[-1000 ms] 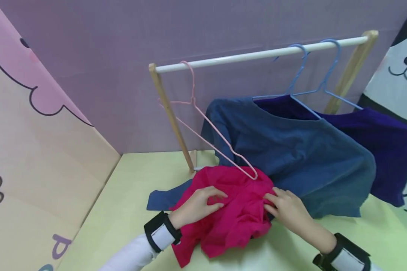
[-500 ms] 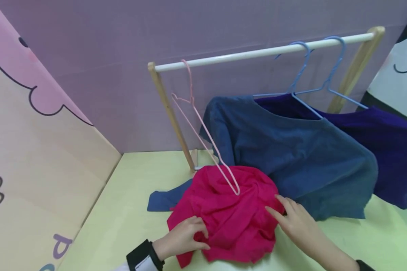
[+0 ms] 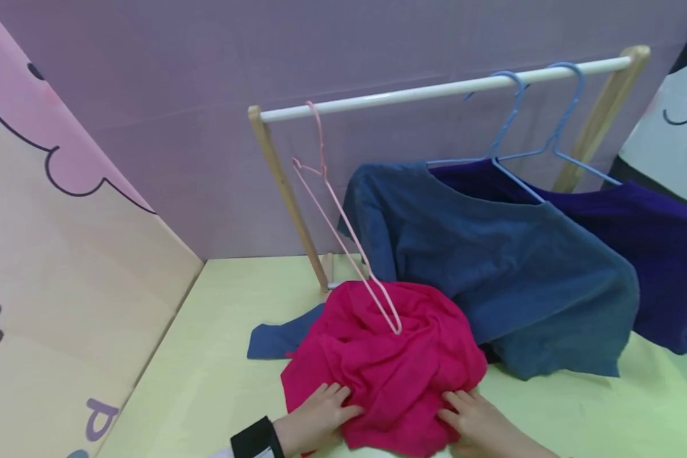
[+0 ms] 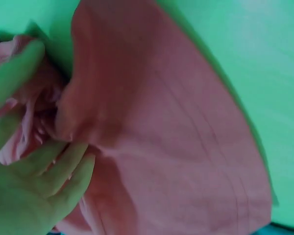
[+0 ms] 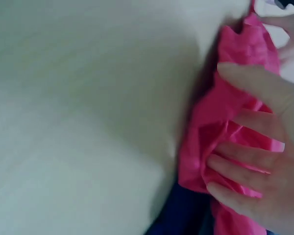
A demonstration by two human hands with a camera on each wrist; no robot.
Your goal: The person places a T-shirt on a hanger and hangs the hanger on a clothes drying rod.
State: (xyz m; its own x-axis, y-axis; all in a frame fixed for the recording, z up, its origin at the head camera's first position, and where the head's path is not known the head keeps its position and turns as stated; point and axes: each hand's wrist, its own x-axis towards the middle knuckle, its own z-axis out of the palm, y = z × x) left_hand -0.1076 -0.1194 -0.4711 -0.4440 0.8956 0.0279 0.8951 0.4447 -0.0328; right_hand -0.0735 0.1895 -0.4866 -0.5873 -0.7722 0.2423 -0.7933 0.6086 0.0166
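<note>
A crumpled red-pink garment [image 3: 389,369] lies in a heap on the pale green surface, below a pink hanger [image 3: 348,222] whose lower end overlaps it in the head view. At the heap's near left edge, my left hand [image 3: 320,413] touches the cloth. In the left wrist view its fingers [image 4: 71,169] lie against the folds, with the thumb well apart. My right hand [image 3: 475,420] is on the near right edge of the same garment. Its fingers [image 5: 245,171] are fairly straight on the cloth in the right wrist view, and the thumb is spread away.
A rack with a white rail [image 3: 435,94] and wooden legs stands behind. On its right, a blue-grey shirt [image 3: 492,254] and a purple garment [image 3: 652,254] hang from blue hangers [image 3: 509,127]. A blue piece of cloth [image 3: 283,337] pokes out left of the heap.
Both hands have moved nearer to the body, to the heap's near edge. The garment has been spread out rounder and lower. The pink hanger has swung to the left.
</note>
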